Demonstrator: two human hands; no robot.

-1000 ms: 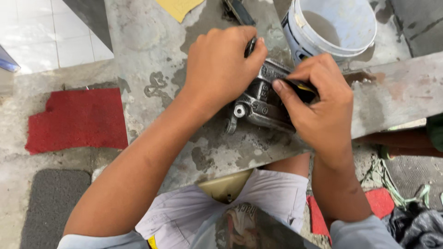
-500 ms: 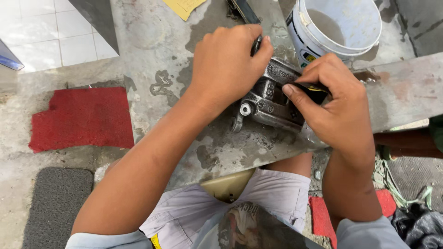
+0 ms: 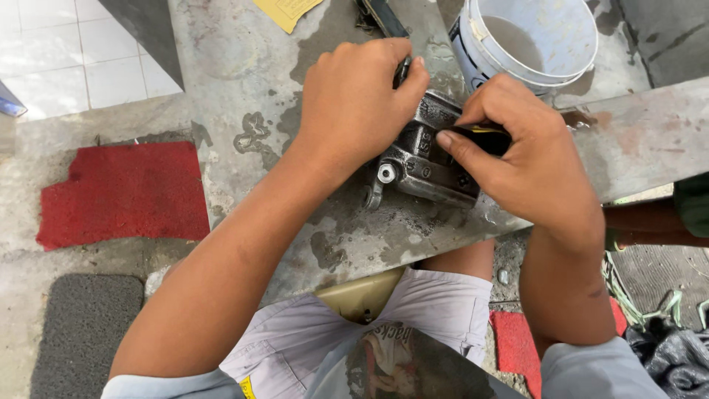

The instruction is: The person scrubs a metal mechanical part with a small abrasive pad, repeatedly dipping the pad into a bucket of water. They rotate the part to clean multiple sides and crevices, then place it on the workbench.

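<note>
A grey cast-metal machine part [image 3: 425,166] lies on a wet grey board [image 3: 635,140]. My left hand [image 3: 354,100] is clamped over its upper left side, fingers curled around it. My right hand [image 3: 528,159] presses a small dark tool with a yellow stripe [image 3: 480,131] against the part's top right; most of the tool is hidden under my fingers.
A white plastic bucket [image 3: 550,33] stands just beyond the part. A dark tool handle [image 3: 380,15] and yellow sandpaper [image 3: 288,9] lie on wet concrete behind. Red mats [image 3: 122,193] and a grey mat [image 3: 81,325] are on the left. Another person's arm [image 3: 650,222] shows at right.
The view has shifted slightly; both hands stay on the metal part, with the right hand rubbing the tool a little across its top.
</note>
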